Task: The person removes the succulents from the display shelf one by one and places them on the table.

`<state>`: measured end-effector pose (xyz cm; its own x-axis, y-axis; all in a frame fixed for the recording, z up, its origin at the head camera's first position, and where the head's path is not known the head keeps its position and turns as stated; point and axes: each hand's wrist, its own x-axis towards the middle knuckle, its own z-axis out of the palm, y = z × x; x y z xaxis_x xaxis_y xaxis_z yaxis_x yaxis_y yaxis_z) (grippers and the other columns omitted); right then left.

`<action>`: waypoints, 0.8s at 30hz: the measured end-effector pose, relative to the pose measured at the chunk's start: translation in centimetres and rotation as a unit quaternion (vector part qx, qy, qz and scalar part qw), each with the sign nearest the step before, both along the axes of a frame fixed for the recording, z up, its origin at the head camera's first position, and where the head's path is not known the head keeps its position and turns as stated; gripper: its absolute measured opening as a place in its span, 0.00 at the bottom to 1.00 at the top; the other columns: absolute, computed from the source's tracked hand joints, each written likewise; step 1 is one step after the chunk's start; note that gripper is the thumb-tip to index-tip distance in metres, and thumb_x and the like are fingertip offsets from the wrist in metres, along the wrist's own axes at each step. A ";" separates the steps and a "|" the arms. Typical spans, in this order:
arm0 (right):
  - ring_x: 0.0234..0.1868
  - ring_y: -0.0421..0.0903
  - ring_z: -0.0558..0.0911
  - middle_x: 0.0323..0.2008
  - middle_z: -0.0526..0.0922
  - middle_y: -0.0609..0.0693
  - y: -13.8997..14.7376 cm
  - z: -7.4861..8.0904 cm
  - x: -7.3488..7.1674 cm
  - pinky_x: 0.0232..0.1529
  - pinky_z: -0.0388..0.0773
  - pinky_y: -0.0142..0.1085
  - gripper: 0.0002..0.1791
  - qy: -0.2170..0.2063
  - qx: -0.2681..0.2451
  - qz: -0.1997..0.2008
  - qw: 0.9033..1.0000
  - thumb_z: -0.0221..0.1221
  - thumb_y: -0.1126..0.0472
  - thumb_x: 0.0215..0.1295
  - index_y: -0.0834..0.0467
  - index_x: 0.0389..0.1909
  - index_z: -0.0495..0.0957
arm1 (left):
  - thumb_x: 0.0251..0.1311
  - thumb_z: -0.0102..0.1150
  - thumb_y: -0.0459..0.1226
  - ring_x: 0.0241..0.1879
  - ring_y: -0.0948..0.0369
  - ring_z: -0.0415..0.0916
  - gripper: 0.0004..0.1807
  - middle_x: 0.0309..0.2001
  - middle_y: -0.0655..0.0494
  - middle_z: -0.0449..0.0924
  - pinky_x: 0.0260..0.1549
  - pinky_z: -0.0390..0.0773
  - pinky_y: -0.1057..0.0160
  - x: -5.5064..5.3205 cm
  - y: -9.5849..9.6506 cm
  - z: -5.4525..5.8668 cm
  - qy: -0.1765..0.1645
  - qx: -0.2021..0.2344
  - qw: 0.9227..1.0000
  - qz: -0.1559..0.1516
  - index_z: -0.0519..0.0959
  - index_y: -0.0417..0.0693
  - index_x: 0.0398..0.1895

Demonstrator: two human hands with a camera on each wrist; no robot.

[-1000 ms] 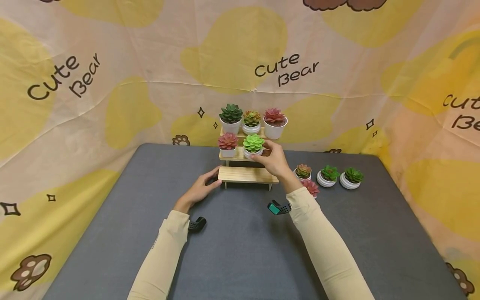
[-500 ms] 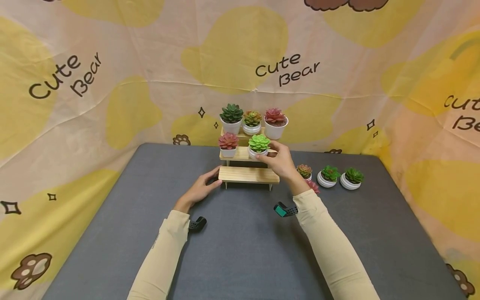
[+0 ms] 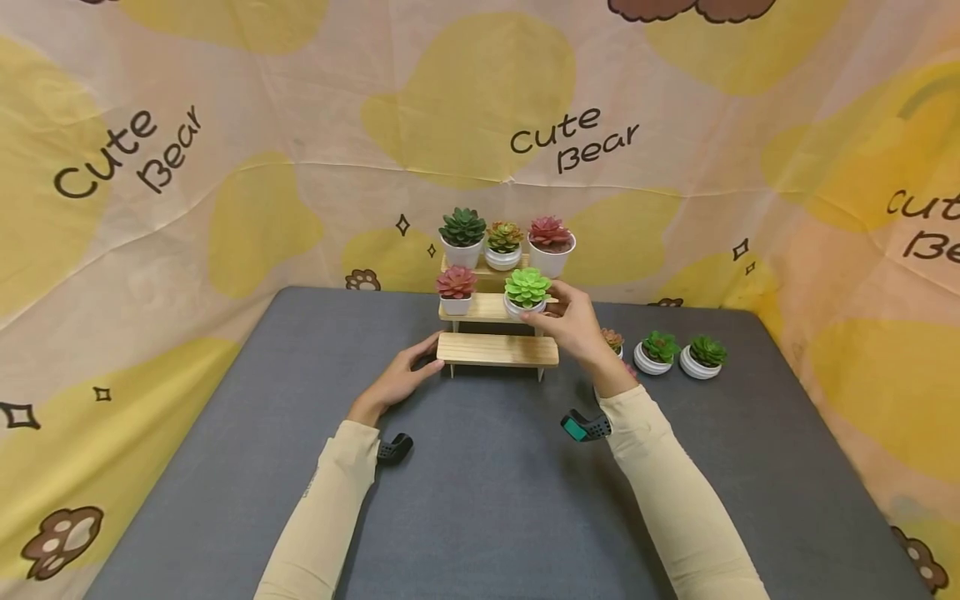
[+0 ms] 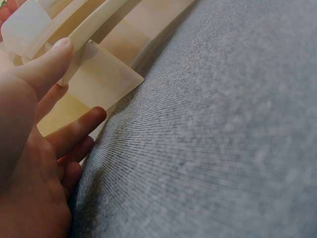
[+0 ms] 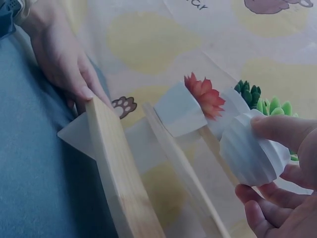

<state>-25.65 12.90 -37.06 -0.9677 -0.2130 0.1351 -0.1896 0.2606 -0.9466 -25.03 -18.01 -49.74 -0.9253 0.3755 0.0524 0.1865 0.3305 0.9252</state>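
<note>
My right hand pinches the white ribbed pot of a bright green succulent at the right part of the middle tier. In the right wrist view, the thumb lies on one side of the pot and fingers on the other. My left hand holds the left end of the wooden three-tier stand, thumb at the lowest board's end. The left wrist view shows its other fingers beside the translucent leg panel. A pink succulent in a white square pot stands at the middle tier's left.
On the top tier are a dark green succulent, a yellow-red succulent and a red succulent. Right of the stand, two green succulents sit on the grey table, with others partly hidden behind my right wrist. Patterned cloth hangs behind.
My right hand has moved the bright green succulent rightward along the middle tier, away from the pink one. My left hand has stayed at the stand's left end.
</note>
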 end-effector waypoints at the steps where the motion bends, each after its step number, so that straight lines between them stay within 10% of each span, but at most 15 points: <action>1: 0.58 0.60 0.82 0.64 0.76 0.65 0.2 0.1 0.2 0.40 0.80 0.24 0.33 -0.001 0.004 0.000 1.000 0.67 0.67 0.63 0.64 0.69 0.69 | 0.75 0.53 0.37 0.77 0.42 0.55 0.35 0.74 0.36 0.64 0.76 0.51 0.38 0.1 0.1 0.1 -0.002 -0.002 1.000 0.000 0.54 0.43 0.80; 13: 0.60 0.59 0.81 0.63 0.77 0.63 3.0 -0.1 2.3 0.48 0.78 0.23 0.35 0.006 0.036 0.005 0.999 0.67 0.64 0.64 0.62 0.71 0.68 | 0.74 0.53 0.34 0.75 0.38 0.58 0.34 0.72 0.32 0.65 0.73 0.54 0.36 2.1 0.8 3.6 0.009 -0.006 1.000 -0.007 0.55 0.36 0.79; 24: 0.48 0.36 0.82 0.60 0.79 0.63 5.2 -1.0 4.0 0.47 0.78 0.23 0.34 0.050 0.050 0.012 0.997 0.68 0.65 0.63 0.62 0.70 0.70 | 0.74 0.54 0.36 0.77 0.41 0.55 0.35 0.74 0.36 0.64 0.76 0.51 0.38 0.6 0.3 0.6 -0.005 -0.002 1.000 0.006 0.54 0.42 0.80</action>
